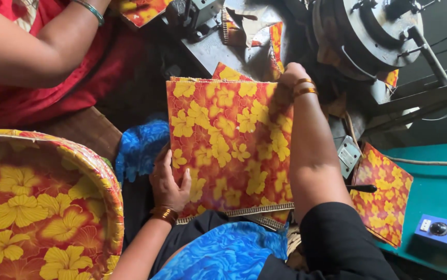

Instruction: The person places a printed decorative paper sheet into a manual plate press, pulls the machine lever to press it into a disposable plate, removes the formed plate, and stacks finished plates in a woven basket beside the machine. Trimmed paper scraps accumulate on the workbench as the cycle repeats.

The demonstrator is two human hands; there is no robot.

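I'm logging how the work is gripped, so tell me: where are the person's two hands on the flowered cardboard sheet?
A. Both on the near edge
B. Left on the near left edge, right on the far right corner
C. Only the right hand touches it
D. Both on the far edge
B: the left hand grips the near left edge of the flowered cardboard sheet, while the right hand holds its far right corner.

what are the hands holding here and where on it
Both hold a stack of flowered card sheets. The left hand grips its lower left edge, thumb on the face; the right hand holds the top right corner.
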